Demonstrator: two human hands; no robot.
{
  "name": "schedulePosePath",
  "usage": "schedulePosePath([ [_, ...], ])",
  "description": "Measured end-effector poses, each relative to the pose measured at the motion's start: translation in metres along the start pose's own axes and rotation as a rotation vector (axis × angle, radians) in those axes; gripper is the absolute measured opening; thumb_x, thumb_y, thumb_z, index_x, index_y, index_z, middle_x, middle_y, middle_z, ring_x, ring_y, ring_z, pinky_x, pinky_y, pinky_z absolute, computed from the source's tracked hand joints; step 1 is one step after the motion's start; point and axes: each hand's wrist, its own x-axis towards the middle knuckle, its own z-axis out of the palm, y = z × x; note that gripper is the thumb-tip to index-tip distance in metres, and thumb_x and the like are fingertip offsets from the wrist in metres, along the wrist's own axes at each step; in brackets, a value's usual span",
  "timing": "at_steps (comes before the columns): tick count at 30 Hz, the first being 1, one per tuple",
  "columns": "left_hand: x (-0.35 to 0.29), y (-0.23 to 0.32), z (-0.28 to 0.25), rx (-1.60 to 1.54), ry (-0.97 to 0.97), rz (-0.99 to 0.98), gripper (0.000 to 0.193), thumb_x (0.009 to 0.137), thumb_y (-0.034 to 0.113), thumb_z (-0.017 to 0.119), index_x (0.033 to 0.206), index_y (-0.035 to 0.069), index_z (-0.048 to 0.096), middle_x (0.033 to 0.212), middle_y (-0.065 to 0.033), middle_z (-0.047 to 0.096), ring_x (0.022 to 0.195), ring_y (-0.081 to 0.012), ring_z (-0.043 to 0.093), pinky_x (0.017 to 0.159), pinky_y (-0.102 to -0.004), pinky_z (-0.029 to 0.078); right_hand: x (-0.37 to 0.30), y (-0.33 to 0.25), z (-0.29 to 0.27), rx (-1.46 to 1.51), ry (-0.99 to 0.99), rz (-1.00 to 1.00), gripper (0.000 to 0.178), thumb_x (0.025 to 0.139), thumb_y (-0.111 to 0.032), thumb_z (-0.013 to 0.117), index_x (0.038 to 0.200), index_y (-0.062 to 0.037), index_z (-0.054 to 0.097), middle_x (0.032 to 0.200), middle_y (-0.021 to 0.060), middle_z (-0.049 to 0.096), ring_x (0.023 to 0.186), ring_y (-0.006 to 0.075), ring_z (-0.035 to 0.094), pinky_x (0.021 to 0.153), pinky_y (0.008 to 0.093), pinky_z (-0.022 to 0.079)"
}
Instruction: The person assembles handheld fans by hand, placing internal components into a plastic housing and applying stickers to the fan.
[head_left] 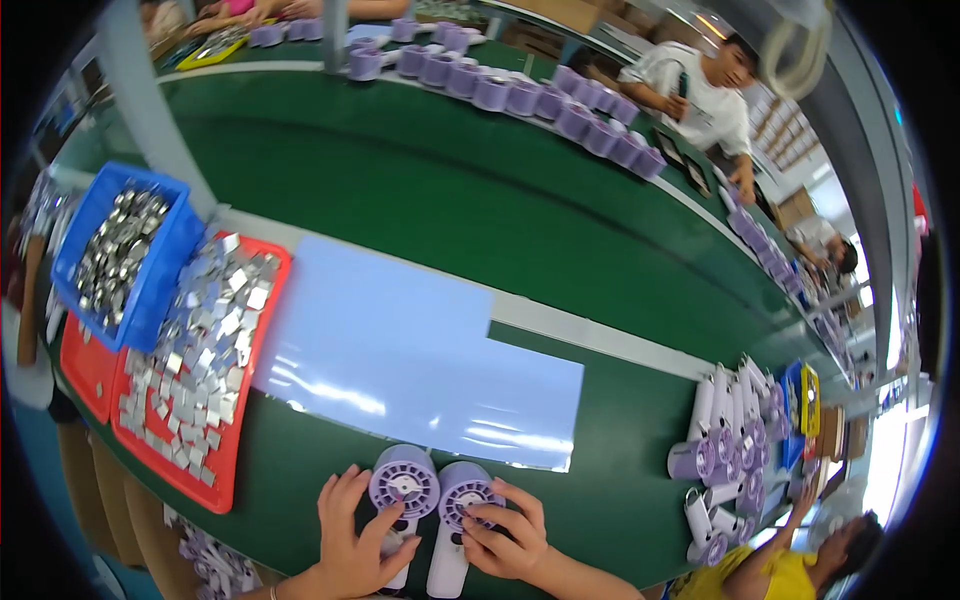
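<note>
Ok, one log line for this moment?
left hand: touching left purple device; right hand: touching right purple device; blue sheet: ahead; red tray: left

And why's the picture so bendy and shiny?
In the head view, the wide lens bends the long green surface into a curve, with black corners; white glare streaks the blue sheet; the bright patch at the far right is washed out.

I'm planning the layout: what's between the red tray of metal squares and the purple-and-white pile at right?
The head view shows a light-blue sheet, then green tabletop, from red tray to pile.
</note>
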Motion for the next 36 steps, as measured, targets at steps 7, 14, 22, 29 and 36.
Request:
schedulePosePath([
  [7, 0.007, 0.004, -0.005, 0.019, 0.013, -0.017, 0.046, 0.077, 0.029, 0.08, 0.118, 0.013, 0.066, 0.139, -0.028, 0.045, 0.125, -0.0482, 0.047, 0.1, -0.0646, 0.035, -0.001, -0.003, 0.001, -0.095, -0.037, 0.021, 0.013, 0.073, -0.012, 0.075, 0.084, -0.0062, 0.073, 0.098, 0.0077, 0.068, 0.113, 0.0388, 0.057, 0.092, 0.0498, 0.056],
  [14, 0.003, 0.002, -0.003, -0.01, 0.08, -0.027, 0.044, 0.079, 0.027, 0.08, 0.118, 0.012, 0.066, 0.138, -0.0281, 0.047, 0.125, -0.0444, 0.052, 0.102, -0.0619, 0.038, -0.007, -0.001, 0.001, -0.063, -0.123, 0.028, 0.014, 0.073, -0.013, 0.074, 0.086, -0.0078, 0.071, 0.103, 0.0066, 0.066, 0.114, 0.0396, 0.056, 0.092, 0.0499, 0.056],
  [22, 0.003, 0.002, -0.003, -0.038, 0.14, 0.012, 0.05, 0.081, 0.027, 0.079, 0.125, 0.011, 0.062, 0.138, -0.0278, 0.047, 0.124, -0.0408, 0.053, 0.1, -0.0585, 0.043, -0.015, 0.001, 0.004, -0.095, -0.082, 0.003, 0.013, 0.073, -0.01, 0.076, 0.083, -0.0077, 0.068, 0.103, 0.0052, 0.065, 0.117, 0.0426, 0.054, 0.093, 0.0525, 0.056],
  [29, 0.005, 0.007, -0.004, 0.026, 0.136, 0.009, 0.047, 0.078, 0.027, 0.081, 0.118, 0.011, 0.063, 0.137, -0.0286, 0.048, 0.125, -0.0416, 0.052, 0.101, -0.0581, 0.042, 0.007, -0.009, 0.002, -0.107, 0.008, -0.055, 0.016, 0.079, -0.004, 0.075, 0.092, -0.0041, 0.067, 0.104, 0.0118, 0.067, 0.11, 0.0443, 0.06, 0.093, 0.053, 0.052],
  [36, 0.007, 0.009, -0.003, 0.043, 0.148, -0.001, 0.04, 0.081, 0.027, 0.076, 0.116, 0.014, 0.061, 0.143, -0.0242, 0.045, 0.126, -0.0425, 0.051, 0.103, -0.058, 0.039, 0.012, -0.016, 0.001, -0.137, -0.006, -0.068, 0.015, 0.078, 0.0, 0.072, 0.09, -0.001, 0.065, 0.104, 0.0151, 0.065, 0.112, 0.0463, 0.056, 0.093, 0.0535, 0.051],
])
